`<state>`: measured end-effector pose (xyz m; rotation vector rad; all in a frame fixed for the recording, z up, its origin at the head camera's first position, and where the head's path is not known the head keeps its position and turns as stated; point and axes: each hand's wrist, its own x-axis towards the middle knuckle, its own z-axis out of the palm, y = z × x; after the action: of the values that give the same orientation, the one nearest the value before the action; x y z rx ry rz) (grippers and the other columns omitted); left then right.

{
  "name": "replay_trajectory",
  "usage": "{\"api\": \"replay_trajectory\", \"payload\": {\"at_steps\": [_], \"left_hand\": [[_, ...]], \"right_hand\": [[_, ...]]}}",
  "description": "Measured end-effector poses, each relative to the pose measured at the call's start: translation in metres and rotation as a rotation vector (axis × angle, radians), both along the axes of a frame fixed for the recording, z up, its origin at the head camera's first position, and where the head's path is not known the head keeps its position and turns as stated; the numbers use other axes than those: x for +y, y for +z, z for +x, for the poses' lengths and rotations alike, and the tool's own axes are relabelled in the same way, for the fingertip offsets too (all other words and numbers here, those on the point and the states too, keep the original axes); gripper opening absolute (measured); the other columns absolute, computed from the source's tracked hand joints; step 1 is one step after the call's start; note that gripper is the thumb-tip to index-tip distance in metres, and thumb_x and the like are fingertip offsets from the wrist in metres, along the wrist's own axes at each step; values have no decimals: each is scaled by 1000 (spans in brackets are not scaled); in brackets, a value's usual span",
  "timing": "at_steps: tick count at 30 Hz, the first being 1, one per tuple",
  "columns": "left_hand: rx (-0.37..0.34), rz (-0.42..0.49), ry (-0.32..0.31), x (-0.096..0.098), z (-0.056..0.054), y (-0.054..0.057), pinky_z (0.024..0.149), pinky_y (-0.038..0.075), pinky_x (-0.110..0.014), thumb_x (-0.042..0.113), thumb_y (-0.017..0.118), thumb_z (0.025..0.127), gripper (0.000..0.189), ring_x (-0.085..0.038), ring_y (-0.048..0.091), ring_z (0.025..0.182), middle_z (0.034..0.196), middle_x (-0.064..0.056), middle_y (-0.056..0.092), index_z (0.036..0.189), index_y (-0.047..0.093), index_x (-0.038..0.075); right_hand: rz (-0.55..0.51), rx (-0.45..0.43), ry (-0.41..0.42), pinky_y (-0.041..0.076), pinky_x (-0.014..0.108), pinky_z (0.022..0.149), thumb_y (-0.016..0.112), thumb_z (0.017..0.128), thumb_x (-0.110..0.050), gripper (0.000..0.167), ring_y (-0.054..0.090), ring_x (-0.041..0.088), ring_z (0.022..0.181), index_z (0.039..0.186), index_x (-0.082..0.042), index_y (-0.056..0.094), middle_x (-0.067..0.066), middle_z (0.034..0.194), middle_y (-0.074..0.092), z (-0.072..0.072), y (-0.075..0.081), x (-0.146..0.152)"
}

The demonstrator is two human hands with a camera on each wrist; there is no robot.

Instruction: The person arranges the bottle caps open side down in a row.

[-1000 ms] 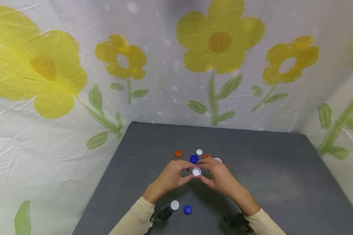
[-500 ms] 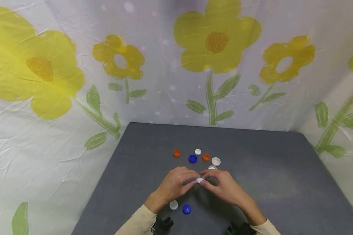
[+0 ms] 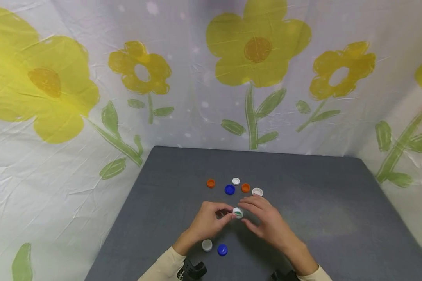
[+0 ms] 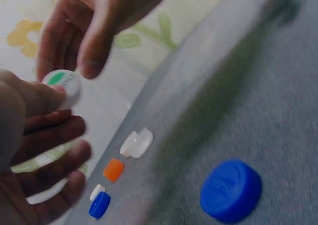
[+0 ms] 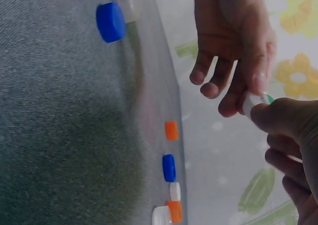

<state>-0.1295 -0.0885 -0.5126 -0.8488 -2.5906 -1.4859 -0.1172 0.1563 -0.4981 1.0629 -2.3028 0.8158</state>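
A white bottle cap with a green mark on its top [image 3: 238,212] is held above the table, its printed face turned up. My left hand [image 3: 209,220] pinches it between thumb and fingers. Close on the cap's right side is my right hand [image 3: 269,220], fingers spread and thumb apart from them. In the left wrist view the cap [image 4: 69,86] sits under the left thumb. The right thumb overlaps the cap [image 5: 250,103] in the right wrist view; whether it touches cannot be told.
Beyond the hands lie orange caps [image 3: 210,183] [image 3: 245,187], a blue cap [image 3: 229,189] and white caps [image 3: 236,181] [image 3: 257,191]. Nearer the body are a white cap [image 3: 207,245] and a blue cap [image 3: 222,249]. The grey table [image 3: 320,195] meets a flowered curtain [image 3: 197,128].
The white cap has turned over from its hollow side to its printed side. Both hands held it earlier; the right fingers have since spread away while the left hand keeps its pinch.
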Motion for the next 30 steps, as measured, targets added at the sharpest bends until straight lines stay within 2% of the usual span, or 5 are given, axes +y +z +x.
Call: {"api": "replay_trajectory", "payload": {"at_steps": [4,8,11,20,30], "left_hand": [[-140,-2,-22,-1,0,2,70,56,-21,23,82,100,13,-1,67,75,90,3,81,104,85,11],[-170,-24,-39,-1,3,5,71,56,-22,25,79,102,17,1,65,77,94,2,81,110,85,11],[-106,-38,-39,0,4,6,73,60,-25,22,80,101,20,0,68,80,99,1,81,118,83,13],[293,-140,-58,4,8,9,81,62,-28,16,91,91,27,-12,75,89,113,1,83,117,82,13],[358,-398,-158,6,16,17,95,59,-29,28,90,93,26,-9,75,102,112,8,83,116,83,17]], "right_hand": [[14,37,46,32,28,131,98,76,-3,52,72,26,122,124,-8,78,5,127,76,1,-6,-1],[21,42,33,33,28,130,96,80,-8,45,73,28,121,122,-6,79,7,125,77,3,-9,0],[22,9,-9,42,32,124,95,83,-12,42,72,29,123,122,-7,79,6,125,78,6,-9,1],[4,-31,-32,61,47,96,96,80,-11,41,72,24,115,118,-8,80,3,120,78,10,1,2],[54,-66,-15,62,44,92,98,78,-16,37,74,19,110,111,-13,81,-3,116,79,26,1,9]]}}
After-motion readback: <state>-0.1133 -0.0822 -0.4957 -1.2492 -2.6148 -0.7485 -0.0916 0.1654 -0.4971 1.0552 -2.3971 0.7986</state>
